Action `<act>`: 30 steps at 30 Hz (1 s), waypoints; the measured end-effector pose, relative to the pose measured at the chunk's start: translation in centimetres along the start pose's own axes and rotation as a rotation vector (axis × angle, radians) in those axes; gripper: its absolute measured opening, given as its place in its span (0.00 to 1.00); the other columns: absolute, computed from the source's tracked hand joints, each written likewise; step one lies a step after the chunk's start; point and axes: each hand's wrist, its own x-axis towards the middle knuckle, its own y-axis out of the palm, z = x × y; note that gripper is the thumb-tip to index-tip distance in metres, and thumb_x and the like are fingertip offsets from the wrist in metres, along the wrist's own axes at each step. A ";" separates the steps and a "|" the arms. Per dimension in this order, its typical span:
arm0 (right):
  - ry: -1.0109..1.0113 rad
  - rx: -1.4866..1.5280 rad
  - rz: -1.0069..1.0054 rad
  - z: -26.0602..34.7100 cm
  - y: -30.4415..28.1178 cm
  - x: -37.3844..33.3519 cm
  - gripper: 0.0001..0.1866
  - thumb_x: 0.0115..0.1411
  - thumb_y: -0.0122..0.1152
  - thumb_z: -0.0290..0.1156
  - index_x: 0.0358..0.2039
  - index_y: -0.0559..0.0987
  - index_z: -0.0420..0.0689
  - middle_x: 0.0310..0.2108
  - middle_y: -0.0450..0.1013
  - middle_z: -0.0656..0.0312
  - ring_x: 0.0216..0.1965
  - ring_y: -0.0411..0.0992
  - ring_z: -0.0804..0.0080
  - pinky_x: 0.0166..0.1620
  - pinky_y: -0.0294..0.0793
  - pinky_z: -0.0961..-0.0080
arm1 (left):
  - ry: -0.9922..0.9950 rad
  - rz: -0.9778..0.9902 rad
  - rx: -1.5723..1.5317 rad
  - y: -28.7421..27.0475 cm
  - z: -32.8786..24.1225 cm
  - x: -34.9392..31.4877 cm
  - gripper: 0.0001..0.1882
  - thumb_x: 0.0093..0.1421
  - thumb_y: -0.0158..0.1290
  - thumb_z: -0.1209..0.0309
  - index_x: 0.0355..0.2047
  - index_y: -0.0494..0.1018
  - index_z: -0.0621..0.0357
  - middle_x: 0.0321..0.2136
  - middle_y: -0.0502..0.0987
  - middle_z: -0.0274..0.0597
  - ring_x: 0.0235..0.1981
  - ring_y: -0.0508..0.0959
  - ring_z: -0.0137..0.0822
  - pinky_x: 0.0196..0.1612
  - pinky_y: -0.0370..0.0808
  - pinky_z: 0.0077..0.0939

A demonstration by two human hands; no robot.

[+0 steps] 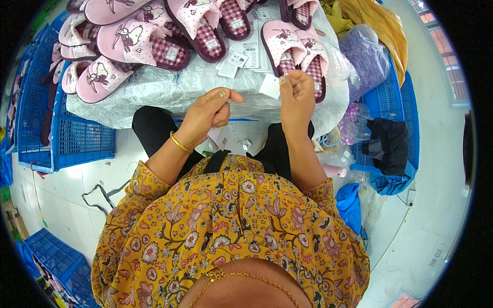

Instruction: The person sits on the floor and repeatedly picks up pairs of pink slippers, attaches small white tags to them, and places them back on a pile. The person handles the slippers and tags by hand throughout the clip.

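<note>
My right hand is closed in a pinch, with a white paper tag at its fingertips. To the left and slightly lower, my left hand has its fingers curled and the index bent toward the right hand. Whether anything thin is between those fingers is too small to see. Just beyond my right hand lies a pair of pink slippers with dark trim and checked insoles. Loose white tags lie left of that pair. More pink slippers are heaped at the far left.
The slippers rest on a work surface wrapped in whitish plastic. A blue crate stands at the left, another blue crate at the right with dark cloth over its edge. A purple bundle in clear plastic sits beside yellow cloth.
</note>
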 end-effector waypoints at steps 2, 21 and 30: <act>-0.059 0.000 0.000 -0.5 0.6 1.5 0.15 0.60 0.60 0.23 0.46 0.69 0.37 0.32 0.73 0.62 0.30 0.69 0.82 0.34 0.69 0.83 | -0.010 -0.038 0.110 -0.3 0.3 -0.4 0.19 0.72 0.38 0.60 0.43 0.72 0.63 0.11 0.55 0.24 0.14 0.50 0.19 0.19 0.49 0.16; 0.002 -0.070 0.095 -3.7 3.5 6.6 0.16 0.58 0.67 0.32 0.43 0.75 0.39 0.32 0.75 0.61 0.31 0.72 0.74 0.32 0.73 0.75 | -0.006 -0.296 0.046 -4.0 0.7 -1.0 0.19 0.72 0.39 0.58 0.47 0.71 0.61 0.12 0.53 0.23 0.13 0.50 0.19 0.18 0.50 0.17; 0.262 -0.068 0.699 -0.6 3.1 1.5 0.13 0.61 0.62 0.37 0.41 0.79 0.42 0.39 0.77 0.60 0.34 0.72 0.72 0.39 0.71 0.73 | 0.210 -0.295 0.302 -3.0 1.7 -1.1 0.18 0.71 0.42 0.60 0.47 0.75 0.59 0.16 0.59 0.23 0.18 0.56 0.17 0.22 0.55 0.14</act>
